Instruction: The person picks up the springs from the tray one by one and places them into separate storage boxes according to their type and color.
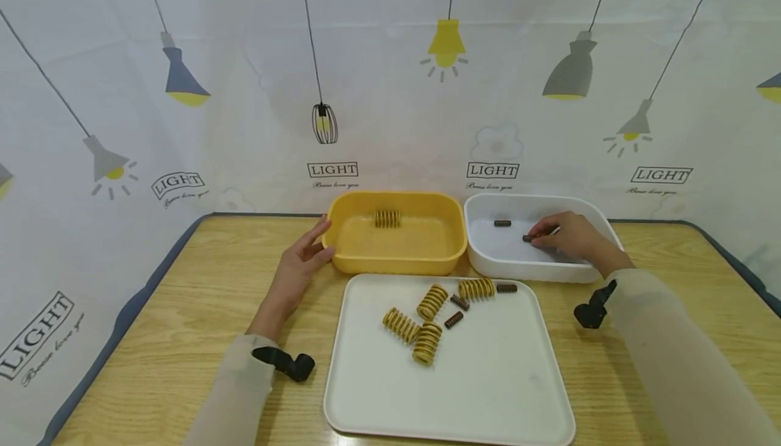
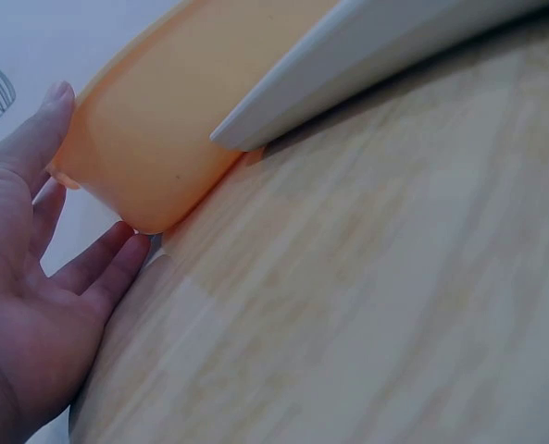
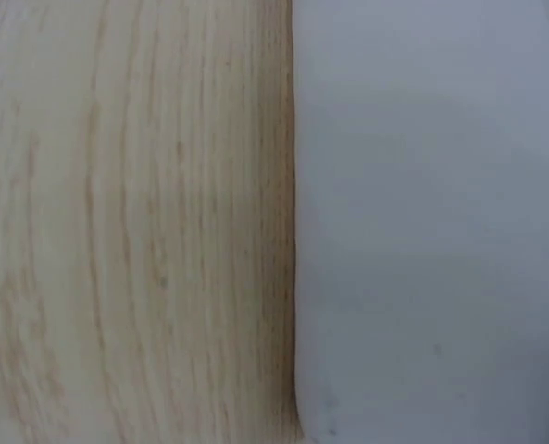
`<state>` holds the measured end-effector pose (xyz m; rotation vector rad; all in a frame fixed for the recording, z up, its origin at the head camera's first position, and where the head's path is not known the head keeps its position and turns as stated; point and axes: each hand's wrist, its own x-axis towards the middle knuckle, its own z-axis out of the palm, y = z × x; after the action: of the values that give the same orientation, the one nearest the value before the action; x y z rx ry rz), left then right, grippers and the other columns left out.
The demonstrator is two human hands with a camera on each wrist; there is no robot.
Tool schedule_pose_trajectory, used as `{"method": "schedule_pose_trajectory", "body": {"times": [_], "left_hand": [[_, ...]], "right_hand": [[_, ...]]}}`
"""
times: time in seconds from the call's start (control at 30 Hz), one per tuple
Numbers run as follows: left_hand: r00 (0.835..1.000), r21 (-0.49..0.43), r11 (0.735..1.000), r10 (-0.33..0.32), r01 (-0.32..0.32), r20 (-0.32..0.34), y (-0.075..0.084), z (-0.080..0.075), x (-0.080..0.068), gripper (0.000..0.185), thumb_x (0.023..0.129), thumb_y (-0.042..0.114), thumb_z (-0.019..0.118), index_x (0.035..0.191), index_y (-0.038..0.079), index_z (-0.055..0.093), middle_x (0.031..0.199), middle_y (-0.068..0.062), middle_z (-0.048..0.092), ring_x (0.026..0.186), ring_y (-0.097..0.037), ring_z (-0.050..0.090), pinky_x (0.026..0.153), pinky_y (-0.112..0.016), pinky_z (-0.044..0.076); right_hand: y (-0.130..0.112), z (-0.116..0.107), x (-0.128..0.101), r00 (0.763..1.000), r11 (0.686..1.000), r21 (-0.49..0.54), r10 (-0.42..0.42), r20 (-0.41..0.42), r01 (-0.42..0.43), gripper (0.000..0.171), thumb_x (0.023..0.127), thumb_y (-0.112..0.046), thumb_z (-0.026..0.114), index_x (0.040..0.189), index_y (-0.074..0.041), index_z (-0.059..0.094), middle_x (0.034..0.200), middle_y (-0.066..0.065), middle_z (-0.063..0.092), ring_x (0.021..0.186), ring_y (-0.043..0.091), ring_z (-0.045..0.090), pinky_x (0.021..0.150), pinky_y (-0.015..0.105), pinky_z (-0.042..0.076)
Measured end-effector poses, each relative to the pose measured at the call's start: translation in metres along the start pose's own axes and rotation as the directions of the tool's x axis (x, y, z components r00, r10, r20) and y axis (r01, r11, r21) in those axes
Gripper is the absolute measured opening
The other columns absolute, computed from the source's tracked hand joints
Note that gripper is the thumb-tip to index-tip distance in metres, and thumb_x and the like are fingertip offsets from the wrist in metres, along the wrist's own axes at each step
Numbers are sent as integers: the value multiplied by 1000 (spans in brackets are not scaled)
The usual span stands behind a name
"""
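We see our right hand [image 1: 570, 236] reaching into the white plastic bin [image 1: 594, 212], fingertips pinching a small dark brown coil spring [image 1: 528, 238] just above the bin's floor; a second dark spring [image 1: 502, 223] lies nearby. Our left hand [image 1: 299, 266], fingers straight, rests against the yellow plastic bin [image 1: 454, 239]. More yellow and dark springs lie on the white square tray [image 1: 488, 378].

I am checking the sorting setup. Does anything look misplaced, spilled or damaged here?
Nothing stands out. Springs lie loose on the white tray, one yellow spring sits in the yellow bin, and the white bin holds only small dark springs.
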<state>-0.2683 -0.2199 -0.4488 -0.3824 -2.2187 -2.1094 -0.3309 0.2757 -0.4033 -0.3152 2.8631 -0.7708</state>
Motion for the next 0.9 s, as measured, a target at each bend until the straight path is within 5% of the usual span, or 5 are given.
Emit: {"method": "schedule_pose_trajectory", "body": {"times": [0.3,0.53,0.7,0.9], "left_hand": [[1000,-23,1000,10,-10,7,2,-1,1,55,94,12,62,145,9,43,154,8,29,126,-36,44,91,-20,46],[1000,-21,1000,12,-12,8,3,-1,2,56,93,14,64,144,10,44,153,10,31,125,-34,46,91,-22,47],[1000,-26,1000,11,-11,3,2,-1,0,56,92,13,64,144,10,44,153,9,30,125,-34,45,92,-23,47],[1000,-16,1000,-2,2,3,1,-1,0,57,92,16,65,145,12,44,153,11,30,127,-31,44,93,-21,46]], "right_hand": [[-2,-3,-1,997,998,38,55,-59,-52,33,91,-21,68,117,-2,63,112,20,59,89,29,57,69,35,50],[-7,-7,-9,987,999,20,-40,-154,44,32,92,-24,67,117,-4,64,112,19,61,94,32,59,76,43,50],[-17,0,-21,959,991,9,-128,-254,135,28,93,-26,65,113,-8,67,107,11,65,86,25,60,66,36,50],[-42,4,-44,897,969,15,-224,-381,249,17,90,-22,68,105,-14,70,100,2,67,78,18,59,57,27,47]]}}
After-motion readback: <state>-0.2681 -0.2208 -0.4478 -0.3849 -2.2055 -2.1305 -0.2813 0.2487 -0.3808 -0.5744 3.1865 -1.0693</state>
